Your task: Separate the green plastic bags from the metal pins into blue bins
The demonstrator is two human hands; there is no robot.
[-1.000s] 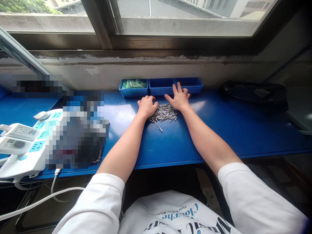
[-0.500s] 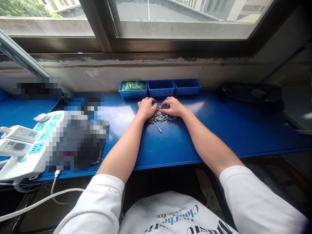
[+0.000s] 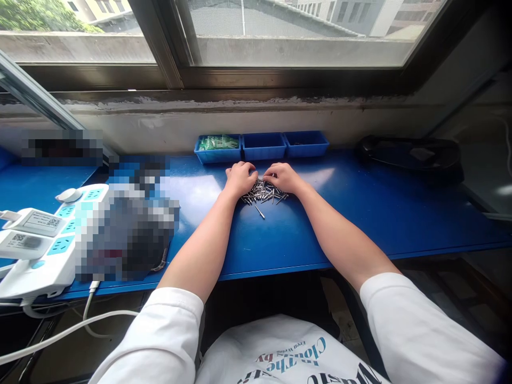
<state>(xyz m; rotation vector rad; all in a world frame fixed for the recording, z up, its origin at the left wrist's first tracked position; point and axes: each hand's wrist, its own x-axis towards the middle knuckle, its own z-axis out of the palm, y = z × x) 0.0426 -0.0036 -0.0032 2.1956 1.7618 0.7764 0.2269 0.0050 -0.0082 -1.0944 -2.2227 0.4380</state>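
Note:
A loose pile of small silver metal rivets [image 3: 262, 192] lies on the blue table, with one single rivet [image 3: 260, 212] apart in front of it. At the pile's left edge is my left hand [image 3: 240, 178], palm down, fingers bent and the thumb apart from the index finger; its far fingertips are partly hidden. My right hand [image 3: 282, 176] reaches over the pile's back right side, thumb and fingers drawn together in a pinch. Whatever sits between those fingertips is too small to make out.
Behind the hands stand a blue bin with green packets [image 3: 218, 143], a middle blue bin [image 3: 264, 153] and a right blue bin [image 3: 307, 151] with small dark items. A black bag [image 3: 412, 157] lies right. A white power strip [image 3: 56, 266] and blurred items occupy the left.
My right hand's thumb and fingers have come closer together above the pile, with a slight shift. The left hand keeps nearly the same pose.

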